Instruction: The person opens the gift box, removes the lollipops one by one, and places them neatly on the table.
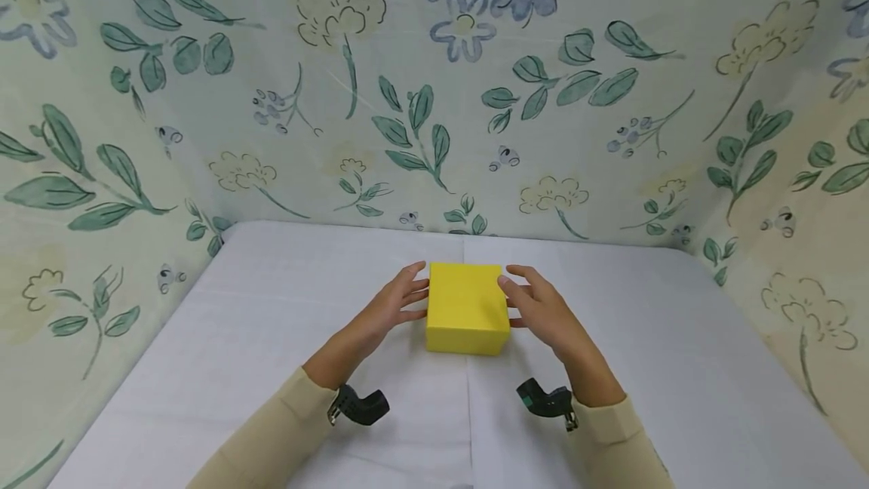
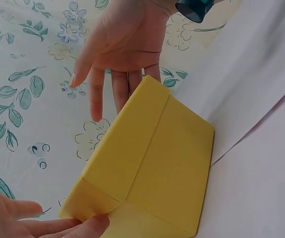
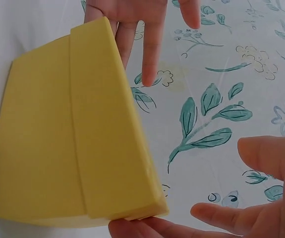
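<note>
A yellow lidded box [image 1: 465, 297] sits on the white-covered table, its lid on; the lid's lower edge shows as a line along the side of the box [image 2: 154, 163] in the left wrist view. My left hand [image 1: 391, 303] is at the box's left side, fingers spread and loosely extended. In the left wrist view, fingertips of that left hand [image 2: 38, 223] come right up to the box's end. On the opposite side, my right hand [image 1: 543, 308] has its fingers relaxed along the box. The right wrist view shows this right hand [image 3: 261, 198] with fingertips at the lid's lower corner.
The white cloth [image 1: 326, 262] covers the table around the box, with a fold line running down its middle. Floral fabric walls [image 1: 421, 44] rise behind the table and at both sides. A black wrist camera [image 1: 363, 406] sits at the left cuff, another black camera [image 1: 545, 401] at the right.
</note>
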`<act>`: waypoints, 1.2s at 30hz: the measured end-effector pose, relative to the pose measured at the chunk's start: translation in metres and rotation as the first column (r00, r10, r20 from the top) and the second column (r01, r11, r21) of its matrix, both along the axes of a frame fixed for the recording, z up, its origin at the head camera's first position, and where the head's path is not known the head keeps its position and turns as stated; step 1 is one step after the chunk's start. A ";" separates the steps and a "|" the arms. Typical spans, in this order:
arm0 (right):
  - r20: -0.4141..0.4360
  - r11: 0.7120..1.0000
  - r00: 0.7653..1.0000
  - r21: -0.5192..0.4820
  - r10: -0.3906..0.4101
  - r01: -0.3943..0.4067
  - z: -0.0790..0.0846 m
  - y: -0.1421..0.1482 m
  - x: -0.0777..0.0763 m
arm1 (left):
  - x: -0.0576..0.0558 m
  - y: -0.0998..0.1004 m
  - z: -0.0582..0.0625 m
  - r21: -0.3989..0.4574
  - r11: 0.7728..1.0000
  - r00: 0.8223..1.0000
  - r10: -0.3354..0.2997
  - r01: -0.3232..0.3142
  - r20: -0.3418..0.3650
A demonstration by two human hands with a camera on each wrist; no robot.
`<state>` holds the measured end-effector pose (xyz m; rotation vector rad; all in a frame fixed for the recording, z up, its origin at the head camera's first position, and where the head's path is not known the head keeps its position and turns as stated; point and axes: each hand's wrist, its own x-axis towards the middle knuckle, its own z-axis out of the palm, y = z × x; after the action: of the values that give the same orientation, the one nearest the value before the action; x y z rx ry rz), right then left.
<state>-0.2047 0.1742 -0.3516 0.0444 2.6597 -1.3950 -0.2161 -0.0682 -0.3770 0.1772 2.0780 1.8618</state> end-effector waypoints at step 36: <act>-0.093 0.976 0.990 -0.184 0.102 -0.118 0.032 -0.073 -0.009 | 0.015 -0.054 0.049 -0.084 0.967 0.956 0.222 -0.241 -0.191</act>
<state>-0.2138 0.1012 -0.3195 -0.1819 2.5353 -1.6374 -0.2009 -0.1223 -0.3285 0.0801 2.4066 1.9215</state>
